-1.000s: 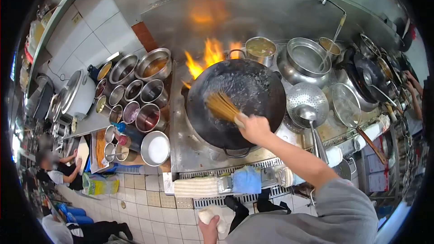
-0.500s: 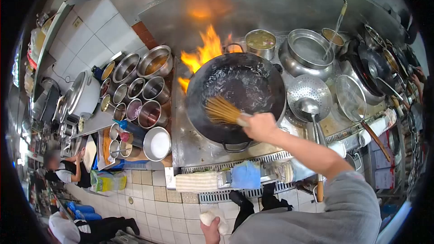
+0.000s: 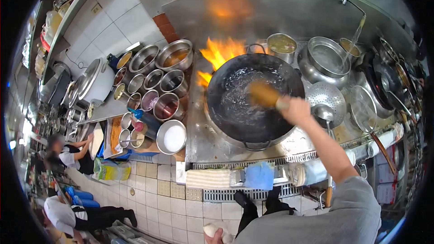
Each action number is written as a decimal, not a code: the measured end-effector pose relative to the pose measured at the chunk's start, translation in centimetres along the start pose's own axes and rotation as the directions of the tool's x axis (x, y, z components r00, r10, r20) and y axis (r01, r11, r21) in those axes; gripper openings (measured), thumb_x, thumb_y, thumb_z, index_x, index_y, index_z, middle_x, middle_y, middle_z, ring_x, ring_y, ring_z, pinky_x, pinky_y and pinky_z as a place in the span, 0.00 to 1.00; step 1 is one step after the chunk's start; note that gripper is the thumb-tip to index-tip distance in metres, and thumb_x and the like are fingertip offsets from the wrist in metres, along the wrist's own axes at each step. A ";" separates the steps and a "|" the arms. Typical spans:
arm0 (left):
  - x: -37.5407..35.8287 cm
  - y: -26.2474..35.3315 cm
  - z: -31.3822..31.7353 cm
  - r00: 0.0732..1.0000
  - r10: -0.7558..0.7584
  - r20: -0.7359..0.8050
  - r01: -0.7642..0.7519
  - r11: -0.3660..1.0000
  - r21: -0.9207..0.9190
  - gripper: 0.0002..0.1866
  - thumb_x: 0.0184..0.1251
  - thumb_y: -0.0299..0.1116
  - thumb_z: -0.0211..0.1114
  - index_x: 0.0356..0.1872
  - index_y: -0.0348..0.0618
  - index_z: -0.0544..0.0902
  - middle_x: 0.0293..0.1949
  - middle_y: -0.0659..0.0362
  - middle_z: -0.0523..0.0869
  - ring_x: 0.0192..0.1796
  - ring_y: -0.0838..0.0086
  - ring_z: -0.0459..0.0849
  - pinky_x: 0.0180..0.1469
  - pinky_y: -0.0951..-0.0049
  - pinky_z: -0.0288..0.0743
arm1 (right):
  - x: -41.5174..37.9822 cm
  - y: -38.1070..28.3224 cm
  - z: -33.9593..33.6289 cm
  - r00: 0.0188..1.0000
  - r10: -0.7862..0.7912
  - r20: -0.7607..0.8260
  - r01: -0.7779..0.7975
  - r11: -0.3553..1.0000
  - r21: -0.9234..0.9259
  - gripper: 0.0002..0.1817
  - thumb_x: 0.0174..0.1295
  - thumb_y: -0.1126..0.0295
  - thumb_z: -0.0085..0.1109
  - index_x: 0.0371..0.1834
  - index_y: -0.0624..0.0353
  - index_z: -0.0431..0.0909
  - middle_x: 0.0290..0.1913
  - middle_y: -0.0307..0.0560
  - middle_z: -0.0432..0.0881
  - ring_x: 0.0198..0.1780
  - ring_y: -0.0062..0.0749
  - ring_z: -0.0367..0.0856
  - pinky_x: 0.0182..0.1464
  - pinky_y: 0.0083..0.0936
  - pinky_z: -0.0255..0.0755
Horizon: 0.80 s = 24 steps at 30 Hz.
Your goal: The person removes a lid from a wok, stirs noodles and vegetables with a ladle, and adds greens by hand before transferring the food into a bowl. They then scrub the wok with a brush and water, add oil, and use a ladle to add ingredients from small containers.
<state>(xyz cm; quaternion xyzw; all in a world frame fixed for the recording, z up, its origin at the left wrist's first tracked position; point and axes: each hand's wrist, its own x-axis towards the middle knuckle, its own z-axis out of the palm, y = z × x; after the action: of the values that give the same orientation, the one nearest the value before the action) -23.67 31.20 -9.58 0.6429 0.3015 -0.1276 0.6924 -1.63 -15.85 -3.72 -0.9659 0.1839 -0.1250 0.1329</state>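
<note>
My right hand is closed around the handle of a bamboo wok brush, whose bristles are smeared by motion. The brush is over the inside of a large black wok, where water swirls and ripples. Flames rise past the wok's far left rim. Low at the bottom edge, my left hand grips a folded white cloth, partly cut off by the frame.
Metal pots and a bowl of white granules stand left. To the right are a perforated strainer with a ladle, a wire skimmer and a basin under running water. Two people are at far left.
My right hand has swept the brush from the wok's left side toward its right and far part; the bristles are now blurred. The view has shifted, and my left hand sits lower in it.
</note>
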 end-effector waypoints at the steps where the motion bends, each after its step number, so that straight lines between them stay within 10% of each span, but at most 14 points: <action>1: 0.5 -1.6 -1.8 0.999 -0.049 0.011 0.049 0.999 -0.001 0.18 0.57 0.30 0.63 0.49 0.39 0.71 0.36 0.60 0.77 0.37 0.75 0.75 0.38 0.72 0.71 | 2.7 -0.1 -0.1 0.995 0.092 -0.046 -0.092 0.996 0.009 0.14 0.52 0.57 0.58 0.40 0.48 0.79 0.28 0.53 0.83 0.31 0.49 0.83 0.34 0.45 0.76; 4: 0.1 0.3 -0.9 0.994 -0.097 0.056 0.094 0.994 0.054 0.17 0.57 0.31 0.64 0.46 0.41 0.72 0.35 0.61 0.76 0.35 0.76 0.74 0.36 0.74 0.70 | 6.3 -4.0 4.2 0.950 0.276 -0.144 -0.250 0.953 0.171 0.15 0.52 0.57 0.58 0.40 0.52 0.77 0.32 0.56 0.82 0.34 0.52 0.83 0.36 0.45 0.76; 10: -0.9 4.0 1.4 0.997 -0.036 0.069 0.025 0.987 0.156 0.14 0.58 0.33 0.64 0.43 0.40 0.74 0.31 0.61 0.76 0.33 0.76 0.73 0.34 0.74 0.68 | -3.9 -10.3 3.6 0.993 -0.026 0.114 -0.034 0.866 0.498 0.23 0.53 0.58 0.58 0.53 0.49 0.74 0.38 0.57 0.83 0.42 0.54 0.80 0.48 0.43 0.73; 13: -1.3 4.2 0.8 0.998 -0.016 0.063 0.008 0.992 0.125 0.15 0.58 0.35 0.64 0.42 0.40 0.74 0.31 0.62 0.75 0.32 0.75 0.73 0.32 0.74 0.67 | -4.6 -9.8 1.3 0.961 -0.018 0.276 -0.098 0.910 0.402 0.23 0.54 0.57 0.56 0.54 0.48 0.74 0.39 0.56 0.83 0.43 0.53 0.80 0.48 0.43 0.73; 16: -0.8 4.7 0.3 0.995 -0.025 0.098 0.009 0.986 0.164 0.15 0.57 0.35 0.64 0.43 0.41 0.74 0.28 0.64 0.75 0.28 0.78 0.72 0.28 0.76 0.66 | 3.7 -8.3 5.5 0.999 0.013 -0.044 -0.005 0.981 0.195 0.22 0.54 0.56 0.56 0.51 0.51 0.75 0.33 0.58 0.82 0.37 0.54 0.82 0.42 0.45 0.75; 17: -0.3 4.6 0.0 0.992 -0.025 0.126 0.000 0.981 0.196 0.15 0.57 0.35 0.64 0.43 0.41 0.74 0.27 0.65 0.75 0.26 0.79 0.72 0.26 0.77 0.65 | 7.6 -5.7 9.1 0.979 0.193 -0.059 -0.193 0.981 0.002 0.20 0.55 0.58 0.55 0.51 0.49 0.75 0.32 0.58 0.82 0.32 0.54 0.82 0.37 0.45 0.76; 19: 0.7 4.6 -0.7 0.989 -0.017 0.149 -0.018 0.974 0.227 0.15 0.57 0.35 0.64 0.43 0.41 0.75 0.26 0.65 0.75 0.25 0.80 0.71 0.25 0.78 0.64 | 7.5 -5.1 6.7 0.862 0.425 -0.275 -0.379 0.902 0.205 0.22 0.57 0.57 0.54 0.56 0.44 0.71 0.30 0.58 0.81 0.33 0.53 0.82 0.36 0.46 0.75; 24: 2.1 3.8 -1.8 0.991 -0.130 0.043 0.114 0.957 0.266 0.15 0.57 0.35 0.64 0.42 0.40 0.75 0.27 0.64 0.77 0.26 0.80 0.73 0.24 0.78 0.64 | 5.8 -8.2 8.4 0.930 0.366 -0.040 -0.284 0.781 0.557 0.28 0.53 0.55 0.60 0.58 0.49 0.71 0.45 0.60 0.80 0.48 0.56 0.78 0.51 0.43 0.71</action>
<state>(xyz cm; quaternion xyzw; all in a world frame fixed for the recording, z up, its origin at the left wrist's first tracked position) -20.37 33.86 -7.68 0.7053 0.3000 -0.2281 0.6004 8.64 -8.99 -7.95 -0.8302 0.3142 -0.2172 0.4060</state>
